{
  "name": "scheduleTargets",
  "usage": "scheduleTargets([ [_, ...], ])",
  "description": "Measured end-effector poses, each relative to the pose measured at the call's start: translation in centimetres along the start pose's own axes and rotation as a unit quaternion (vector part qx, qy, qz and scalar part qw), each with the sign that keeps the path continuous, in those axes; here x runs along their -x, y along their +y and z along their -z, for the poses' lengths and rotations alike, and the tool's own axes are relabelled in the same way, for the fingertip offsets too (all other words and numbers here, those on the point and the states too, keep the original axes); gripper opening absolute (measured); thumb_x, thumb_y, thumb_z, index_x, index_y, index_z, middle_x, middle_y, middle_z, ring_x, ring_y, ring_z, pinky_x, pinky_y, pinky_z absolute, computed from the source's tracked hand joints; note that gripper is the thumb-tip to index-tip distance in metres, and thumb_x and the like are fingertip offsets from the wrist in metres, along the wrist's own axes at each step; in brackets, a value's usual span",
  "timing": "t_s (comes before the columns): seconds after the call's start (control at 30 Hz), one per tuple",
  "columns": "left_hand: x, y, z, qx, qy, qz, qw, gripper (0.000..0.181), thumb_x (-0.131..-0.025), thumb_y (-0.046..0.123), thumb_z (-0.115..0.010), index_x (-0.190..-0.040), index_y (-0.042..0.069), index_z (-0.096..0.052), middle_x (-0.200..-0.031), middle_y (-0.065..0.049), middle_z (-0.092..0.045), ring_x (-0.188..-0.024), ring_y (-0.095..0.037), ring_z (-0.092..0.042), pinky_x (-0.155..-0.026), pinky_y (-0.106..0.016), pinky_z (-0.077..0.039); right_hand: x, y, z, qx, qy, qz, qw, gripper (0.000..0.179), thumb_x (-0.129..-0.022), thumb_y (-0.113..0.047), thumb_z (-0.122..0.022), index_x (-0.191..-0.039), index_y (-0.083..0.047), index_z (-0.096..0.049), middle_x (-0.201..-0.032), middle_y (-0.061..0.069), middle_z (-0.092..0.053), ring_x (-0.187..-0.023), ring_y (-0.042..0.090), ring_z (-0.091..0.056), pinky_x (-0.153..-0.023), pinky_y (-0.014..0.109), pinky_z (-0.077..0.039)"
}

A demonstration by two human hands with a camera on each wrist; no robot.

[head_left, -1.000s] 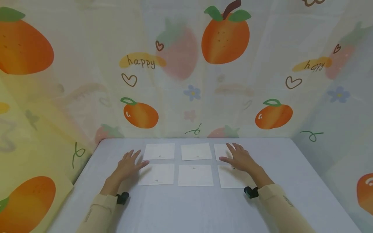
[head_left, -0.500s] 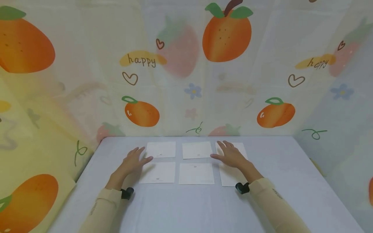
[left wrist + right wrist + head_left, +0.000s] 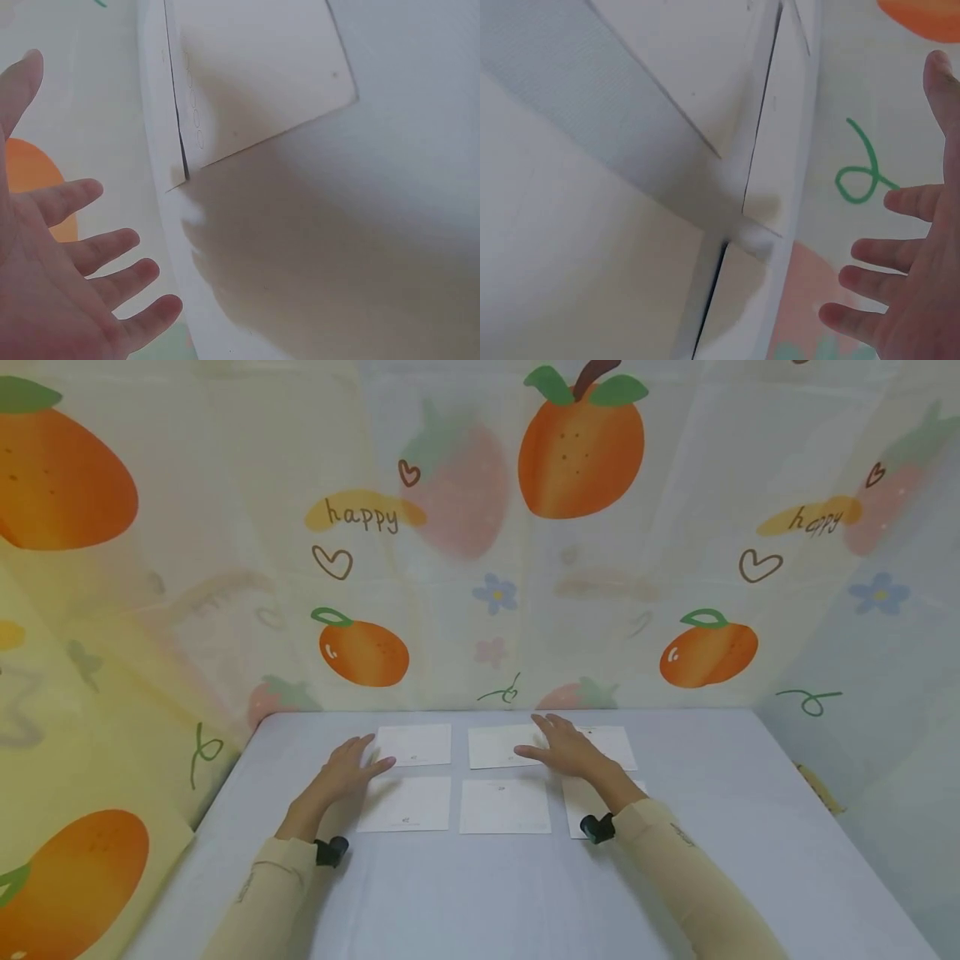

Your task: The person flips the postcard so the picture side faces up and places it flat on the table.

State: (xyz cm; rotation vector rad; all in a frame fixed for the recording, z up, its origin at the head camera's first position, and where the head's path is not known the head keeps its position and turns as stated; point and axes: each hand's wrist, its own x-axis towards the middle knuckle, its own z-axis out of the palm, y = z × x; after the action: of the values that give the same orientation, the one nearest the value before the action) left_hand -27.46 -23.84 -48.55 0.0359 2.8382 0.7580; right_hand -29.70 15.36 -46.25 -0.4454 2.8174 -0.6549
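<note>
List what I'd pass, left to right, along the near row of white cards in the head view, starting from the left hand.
Left hand, near-left card, near-middle card, near-right card (partly covered).

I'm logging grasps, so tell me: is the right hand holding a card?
No, the right hand has its fingers spread apart, with nothing held between them.

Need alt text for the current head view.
A person's right hand hovers over the far row of white cards, six in two rows of three, on a pale table; the left hand hovers near the leftmost ones. A fruit-print backdrop hangs behind.
</note>
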Motion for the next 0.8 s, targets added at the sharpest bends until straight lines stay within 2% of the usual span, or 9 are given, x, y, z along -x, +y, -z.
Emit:
scheduleTargets([
  [0.47, -0.7, 0.4, 0.3, 0.043, 0.002, 0.016, 0.9990, 0.088, -0.092, 0.057, -0.054, -0.153, 0.001, -0.023, -0.157, -0.031, -0.020, -0.144, -0.048, -0.018, -0.114, -0.065, -0.019, -3.0, -2.6, -1.6, -0.020, -0.015, 0.046, 0.9986, 0.091, -0.089, -0.068, -0.050, -0.154, -0.009, -0.027, -0.159, 0.017, -0.028, -0.149, 0.035, -0.022, -0.119, 0.053, -0.023],
  [0.63, -1.1, 0.6, 0.4, 0.063, 0.001, 0.003, 0.9980, 0.088, -0.092, 0.057, -0.054, -0.152, 0.001, -0.024, -0.156, -0.030, -0.023, -0.144, -0.047, -0.021, -0.115, -0.063, -0.020, -3.8, -3.6, -2.0, -0.030, -0.022, 0.051, 0.9980, 0.089, -0.090, -0.065, -0.051, -0.153, -0.008, -0.028, -0.159, 0.016, -0.028, -0.149, 0.034, -0.022, -0.119, 0.053, -0.023],
  [0.8, -1.3, 1.0, 0.6, 0.072, -0.009, 0.020, 0.9972, 0.089, -0.091, 0.057, -0.056, -0.153, 0.003, -0.023, -0.157, -0.028, -0.021, -0.144, -0.047, -0.020, -0.115, -0.063, -0.020, -4.4, -4.5, -2.3, -0.026, -0.029, 0.050, 0.9980, 0.086, -0.091, -0.064, -0.050, -0.153, -0.009, -0.028, -0.159, 0.015, -0.028, -0.149, 0.034, -0.022, -0.119, 0.053, -0.022],
])
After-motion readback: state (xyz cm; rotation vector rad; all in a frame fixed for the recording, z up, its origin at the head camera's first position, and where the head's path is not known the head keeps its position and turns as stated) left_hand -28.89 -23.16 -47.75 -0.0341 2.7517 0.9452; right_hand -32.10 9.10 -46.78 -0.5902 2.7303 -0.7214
